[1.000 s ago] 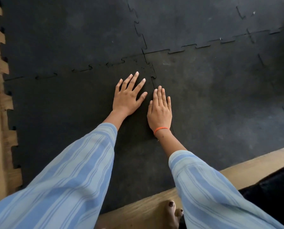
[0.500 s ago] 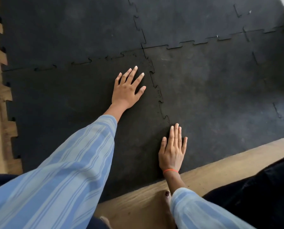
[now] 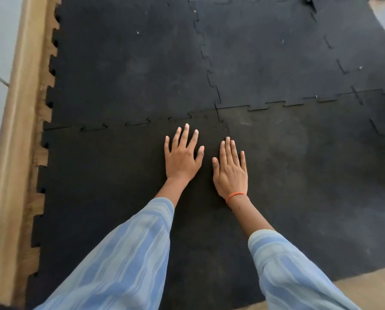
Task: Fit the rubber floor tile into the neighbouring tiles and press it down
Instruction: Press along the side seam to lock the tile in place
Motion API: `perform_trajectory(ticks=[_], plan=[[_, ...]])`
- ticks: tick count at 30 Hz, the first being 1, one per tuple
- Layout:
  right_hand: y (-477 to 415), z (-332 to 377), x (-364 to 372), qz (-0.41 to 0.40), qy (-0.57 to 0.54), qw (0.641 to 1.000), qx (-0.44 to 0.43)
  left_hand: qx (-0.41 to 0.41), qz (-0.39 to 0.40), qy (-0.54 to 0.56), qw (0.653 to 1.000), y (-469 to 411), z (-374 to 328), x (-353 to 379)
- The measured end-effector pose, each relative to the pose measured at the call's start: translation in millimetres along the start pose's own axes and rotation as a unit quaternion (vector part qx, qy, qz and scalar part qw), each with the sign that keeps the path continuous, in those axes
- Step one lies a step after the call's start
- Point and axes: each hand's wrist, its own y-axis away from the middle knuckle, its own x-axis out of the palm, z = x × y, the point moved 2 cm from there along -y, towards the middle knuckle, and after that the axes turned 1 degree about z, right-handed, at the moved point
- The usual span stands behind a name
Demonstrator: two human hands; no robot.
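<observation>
The near-left black rubber tile point(image 3: 102, 175) lies flat, its toothed edges meshed with the tile behind it point(image 3: 124, 70) and the tile to its right point(image 3: 310, 175). My left hand point(image 3: 182, 157) rests palm down on it near its far right corner, fingers spread. Beside it my right hand point(image 3: 230, 170), with an orange band at the wrist, lies flat over the seam between the two near tiles, fingers together. Neither hand holds anything. The seam under my right hand is hidden.
A fourth black tile point(image 3: 276, 63) fills the far right, with more tiles beyond. A wooden skirting point(image 3: 14, 130) and bare wooden floor run along the left, where tile teeth jut out. Wooden floor point(image 3: 366, 287) shows at the near right.
My right hand moved from the near edge of the seam back up beside my left hand. The camera tilted up and the view shifted left.
</observation>
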Motion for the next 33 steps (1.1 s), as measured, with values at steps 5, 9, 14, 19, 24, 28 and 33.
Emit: perform_trajectory(ticks=[5, 9, 14, 19, 24, 28, 33], plan=[[-37.3, -1.6, -3.5, 0.026, 0.001, 1.0, -0.009, -0.005, -0.006, -0.003, 1.0, 0.2, 1.3, 2.5], [-43.7, 2.5, -10.2, 0.053, -0.008, 0.999, -0.007, 0.015, 0.033, -0.003, 0.999, -1.2, 1.8, -3.9], [-67.2, 36.4, -15.6, 0.056, -0.004, 0.989, -0.14, -0.058, 0.004, -0.012, 0.998, -8.8, 61.1, -22.7], [-87.0, 58.4, -2.7, 0.052, 0.019, 0.989, -0.138, -0.048, -0.012, -0.034, 0.998, -13.3, 90.2, -26.7], [-90.8, 72.9, -7.2, 0.098, 0.014, 0.989, -0.112, -0.031, 0.035, -0.033, 0.998, -16.8, 93.3, -32.3], [-81.1, 119.2, -3.7, 0.103, -0.005, 0.968, -0.23, -0.166, -0.008, -0.022, 0.986, 3.3, 142.2, -47.5], [-76.6, 134.5, 14.5, 0.083, 0.019, 0.973, -0.212, -0.3, -0.04, -0.021, 0.953, 28.1, 208.8, -70.7]])
